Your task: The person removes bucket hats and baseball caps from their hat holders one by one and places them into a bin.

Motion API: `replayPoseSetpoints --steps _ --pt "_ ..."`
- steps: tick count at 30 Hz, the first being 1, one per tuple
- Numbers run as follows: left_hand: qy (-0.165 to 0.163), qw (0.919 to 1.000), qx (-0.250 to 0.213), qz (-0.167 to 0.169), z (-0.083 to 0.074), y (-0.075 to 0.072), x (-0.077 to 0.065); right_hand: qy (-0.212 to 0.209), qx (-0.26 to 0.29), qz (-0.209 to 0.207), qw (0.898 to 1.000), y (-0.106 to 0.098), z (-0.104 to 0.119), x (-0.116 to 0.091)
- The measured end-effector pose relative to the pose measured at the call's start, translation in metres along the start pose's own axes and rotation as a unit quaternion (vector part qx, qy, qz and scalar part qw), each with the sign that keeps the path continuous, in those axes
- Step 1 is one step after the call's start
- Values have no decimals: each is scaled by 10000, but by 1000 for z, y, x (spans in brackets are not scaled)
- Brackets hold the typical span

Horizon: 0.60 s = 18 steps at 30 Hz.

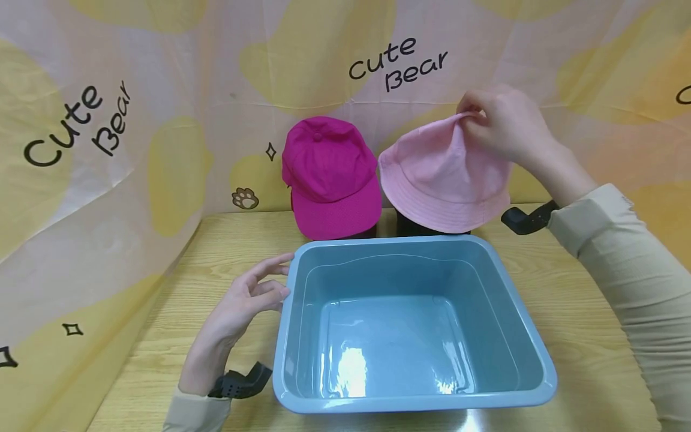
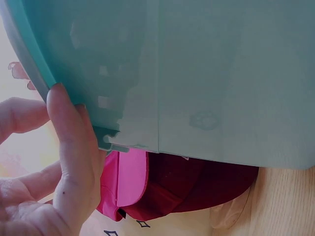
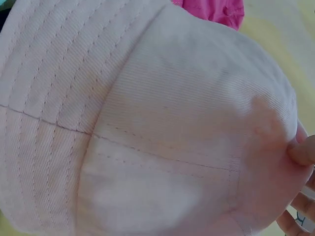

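Observation:
A pale pink bucket hat [image 1: 448,174] with a stitched brim is pinched at the top of its crown by my right hand [image 1: 504,123]. The cloth is drawn into a fold under the fingertips, and the brim hangs tilted over a black stand [image 1: 415,227]. In the right wrist view the hat's crown [image 3: 172,113] fills most of the picture, with the thumb pressing at its edge. My left hand [image 1: 243,306] touches the left rim of a blue plastic basin [image 1: 399,404], its fingers loosely bent along the outside. Nothing lies inside the basin.
Left of the bucket hat, a magenta baseball cap [image 1: 329,162] sits on a dark support behind the basin. A patterned cloth [image 1: 178,72] with printed words hangs behind and along the left of the wooden table [image 1: 162,336].

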<state>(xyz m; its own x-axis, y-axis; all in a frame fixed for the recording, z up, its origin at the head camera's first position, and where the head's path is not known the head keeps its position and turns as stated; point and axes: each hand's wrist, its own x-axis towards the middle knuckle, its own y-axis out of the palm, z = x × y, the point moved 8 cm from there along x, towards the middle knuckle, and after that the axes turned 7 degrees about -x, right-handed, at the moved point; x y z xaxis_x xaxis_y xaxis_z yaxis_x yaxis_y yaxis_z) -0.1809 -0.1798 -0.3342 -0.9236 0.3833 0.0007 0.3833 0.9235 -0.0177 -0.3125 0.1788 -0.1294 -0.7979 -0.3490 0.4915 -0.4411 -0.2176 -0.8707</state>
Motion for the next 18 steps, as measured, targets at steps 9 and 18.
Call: replayPoseSetpoints --steps 9,18 --pt "46 10000 -8 1 0 0 0 -169 -103 -238 9995 -9 2 0" --pt "63 10000 -1 -9 0 2 0 -279 -284 -259 9989 -17 6 -6"
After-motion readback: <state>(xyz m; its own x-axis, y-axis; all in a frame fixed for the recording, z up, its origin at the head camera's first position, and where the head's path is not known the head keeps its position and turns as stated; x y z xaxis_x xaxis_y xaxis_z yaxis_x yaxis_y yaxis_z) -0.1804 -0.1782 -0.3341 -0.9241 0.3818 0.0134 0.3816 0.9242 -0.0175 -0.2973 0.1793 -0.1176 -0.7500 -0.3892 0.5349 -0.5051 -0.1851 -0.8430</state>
